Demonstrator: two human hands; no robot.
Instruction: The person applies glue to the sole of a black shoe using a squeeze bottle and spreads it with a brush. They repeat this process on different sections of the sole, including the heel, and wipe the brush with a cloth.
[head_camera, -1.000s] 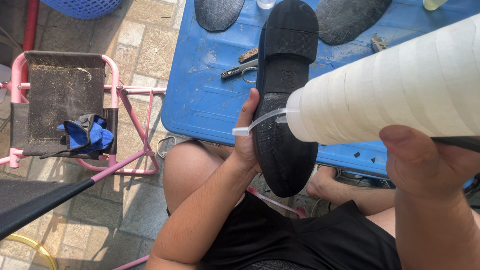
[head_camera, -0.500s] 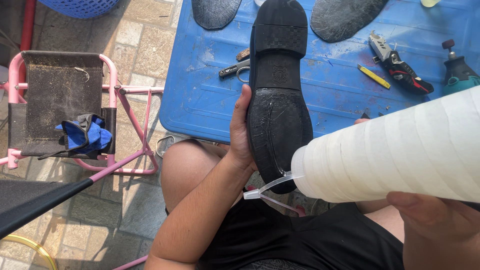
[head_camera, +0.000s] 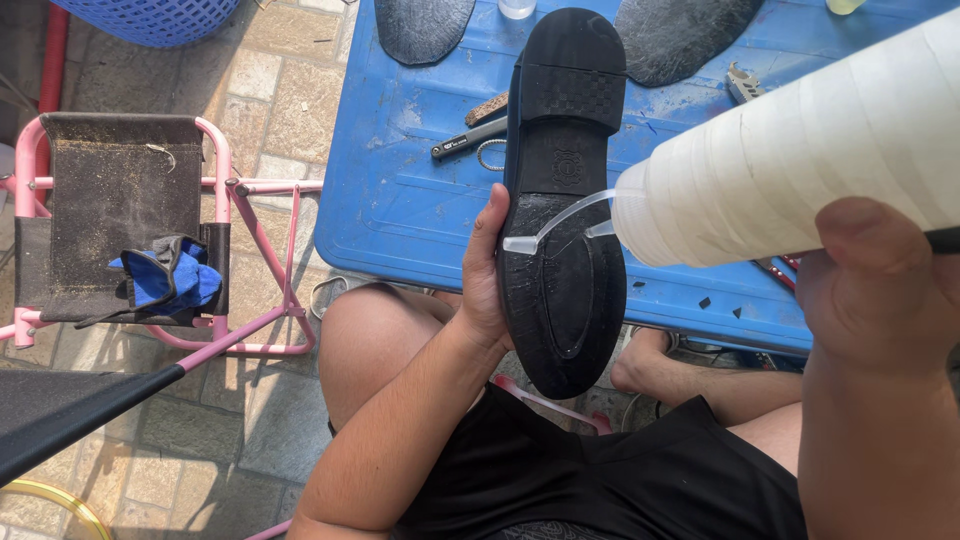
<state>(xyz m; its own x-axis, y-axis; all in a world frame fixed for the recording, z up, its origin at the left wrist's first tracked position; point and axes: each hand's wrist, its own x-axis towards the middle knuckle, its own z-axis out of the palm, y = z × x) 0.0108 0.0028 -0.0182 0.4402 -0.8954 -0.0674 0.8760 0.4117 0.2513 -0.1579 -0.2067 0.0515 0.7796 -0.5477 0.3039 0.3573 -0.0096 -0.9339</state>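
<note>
My left hand (head_camera: 484, 275) grips a black shoe (head_camera: 562, 200) from its left edge, sole turned up toward me, heel end pointing away over the blue table (head_camera: 410, 200). My right hand (head_camera: 880, 290) is wrapped around a large white ribbed squeeze bottle (head_camera: 800, 150). The bottle's thin clear nozzle tube (head_camera: 555, 222) reaches left across the middle of the sole, its tip touching or just above the wet-looking forefoot part.
On the blue table lie two loose dark soles (head_camera: 425, 25) (head_camera: 690, 35), a dark-handled tool (head_camera: 470, 138) and a metal tool (head_camera: 745, 82). A pink folding stool (head_camera: 130, 190) with a blue cloth (head_camera: 165, 280) stands on the paved floor at left. My bare knees are below the table.
The bottle's nozzle moved from the shoe's toe end up to the middle of the sole. The shoe stays in my left hand, held much the same.
</note>
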